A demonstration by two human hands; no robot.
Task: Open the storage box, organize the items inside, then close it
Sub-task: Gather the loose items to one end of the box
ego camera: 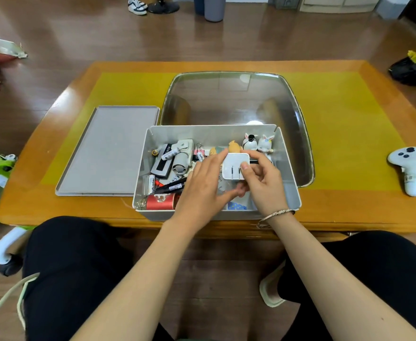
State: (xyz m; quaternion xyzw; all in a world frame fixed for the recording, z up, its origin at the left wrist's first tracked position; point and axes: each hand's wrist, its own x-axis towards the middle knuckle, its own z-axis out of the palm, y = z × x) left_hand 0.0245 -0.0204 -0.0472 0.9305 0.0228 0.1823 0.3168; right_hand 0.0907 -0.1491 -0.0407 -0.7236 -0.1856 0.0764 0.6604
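With the lid [108, 151] off and lying flat on the table [349, 207] just left of it, the storage box [288, 190] sits open at the near table edge, centre frame. Both hands are inside the box. Right hand [263, 185] pinches a white charger plug [235, 166] between thumb and fingers, prongs facing the camera, held above the contents. Left hand [202, 188] is beside it, fingers half-curled and touching the plug's left edge; can't tell if it's actually gripping anything, palm hidden. Box left side: batteries [170, 153], black marker [172, 186], red can [160, 201] at the near wall, small grey handheld fan [182, 156], binder clips [199, 151]. Back right corner: two white rabbit figurines [257, 142] upright against the far wall, orange figure [234, 146] just left of them. Clear plastic tub [298, 134] behind the box, touching or nearly. White controller [409, 168] well apart on the right of the table. Bracelet [273, 215] on right wrist.
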